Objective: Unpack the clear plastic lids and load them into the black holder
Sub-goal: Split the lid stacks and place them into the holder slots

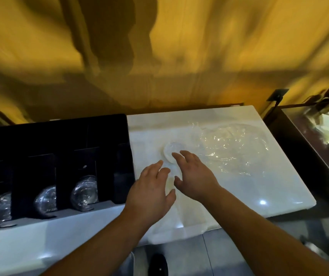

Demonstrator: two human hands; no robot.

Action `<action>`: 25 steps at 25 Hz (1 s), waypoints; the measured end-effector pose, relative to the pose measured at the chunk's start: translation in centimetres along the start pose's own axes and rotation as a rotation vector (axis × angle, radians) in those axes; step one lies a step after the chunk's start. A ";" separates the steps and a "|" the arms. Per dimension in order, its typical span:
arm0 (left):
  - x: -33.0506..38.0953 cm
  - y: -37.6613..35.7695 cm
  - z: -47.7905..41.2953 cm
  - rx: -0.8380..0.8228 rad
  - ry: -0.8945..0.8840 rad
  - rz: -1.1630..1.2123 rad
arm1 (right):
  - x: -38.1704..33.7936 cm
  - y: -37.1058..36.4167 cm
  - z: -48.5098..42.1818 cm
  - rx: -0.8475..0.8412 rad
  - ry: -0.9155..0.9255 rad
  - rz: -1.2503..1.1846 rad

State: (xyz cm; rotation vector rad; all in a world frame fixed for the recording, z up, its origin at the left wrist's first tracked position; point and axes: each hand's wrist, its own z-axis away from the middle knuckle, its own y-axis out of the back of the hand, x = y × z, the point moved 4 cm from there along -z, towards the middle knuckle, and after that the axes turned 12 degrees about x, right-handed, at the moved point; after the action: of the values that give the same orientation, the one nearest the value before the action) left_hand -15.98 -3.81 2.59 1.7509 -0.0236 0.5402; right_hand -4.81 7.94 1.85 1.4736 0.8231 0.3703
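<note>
The black holder (56,136) stands on the left of the white counter; clear lids show at the mouths of three slots, such as the stack of lids (84,192). On the white slab lies a clear plastic bag (231,148), crumpled, with a round clear lid (171,150) at its left end. My left hand (151,194) and my right hand (193,176) hover side by side just in front of that lid, fingers spread. Neither hand holds anything. The right fingertips reach the lid's near edge; contact is unclear.
The white slab (259,192) ends at a front edge near my forearms. A dark glossy counter (307,156) with crumpled paper and shiny objects lies to the right. A yellow wall rises behind. The floor and a dark shoe (157,263) show below.
</note>
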 end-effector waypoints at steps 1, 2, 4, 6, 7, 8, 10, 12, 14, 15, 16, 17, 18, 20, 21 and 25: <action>0.2 -1.1 -0.3 -0.014 0.039 0.010 | 0.3 -0.5 -0.8 -0.011 0.014 -0.012; 0.3 -2.3 -0.6 -0.030 0.079 0.020 | 0.8 -1.1 -1.7 -0.022 0.025 -0.020; 0.1 -4.3 -1.1 -0.061 0.152 0.030 | 1.4 -2.0 -3.2 -0.022 0.043 -0.025; -0.3 -6.1 -1.6 -0.080 0.215 0.027 | 2.0 -2.9 -4.7 -0.024 0.064 -0.017; -0.5 -7.0 -1.9 -0.087 0.243 0.017 | 2.2 -3.5 -5.4 -0.043 0.073 -0.008; -0.8 -7.7 -2.1 -0.095 0.261 0.001 | 2.4 -4.0 -6.1 -0.070 0.081 0.012; -1.4 -8.9 -2.6 -0.096 0.284 -0.030 | 2.6 -4.8 -7.3 -0.123 0.098 0.081; -2.0 -10.2 -3.3 -0.085 0.300 -0.064 | 3.0 -5.5 -8.5 -0.141 0.092 0.154; -2.5 -11.2 -3.7 -0.082 0.308 -0.111 | 3.5 -5.9 -9.3 -0.147 0.073 0.194; -2.8 -11.7 -3.7 -0.091 0.312 -0.129 | 3.8 -6.1 -9.6 -0.152 0.064 0.196; -2.9 -12.1 -3.7 -0.103 0.313 -0.144 | 4.1 -6.3 -9.8 -0.157 0.056 0.193; -3.1 -12.6 -3.6 -0.113 0.313 -0.153 | 4.4 -6.6 -10.0 -0.163 0.050 0.186; -3.2 -12.9 -3.4 -0.116 0.313 -0.159 | 4.6 -6.8 -10.2 -0.170 0.045 0.174; -3.3 -13.3 -3.3 -0.109 0.319 -0.156 | 4.8 -7.2 -10.5 -0.180 0.031 0.130; -3.4 -13.4 -3.3 -0.102 0.323 -0.153 | 4.7 -7.4 -10.6 -0.181 0.023 0.109; -3.3 -13.3 -3.5 -0.086 0.331 -0.152 | 4.7 -7.9 -10.7 -0.153 0.000 0.051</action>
State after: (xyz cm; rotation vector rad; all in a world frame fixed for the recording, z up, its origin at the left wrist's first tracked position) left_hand -16.13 1.97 -10.33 1.5469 0.3116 0.6999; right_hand -10.94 18.09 -5.84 1.3541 0.7417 0.4619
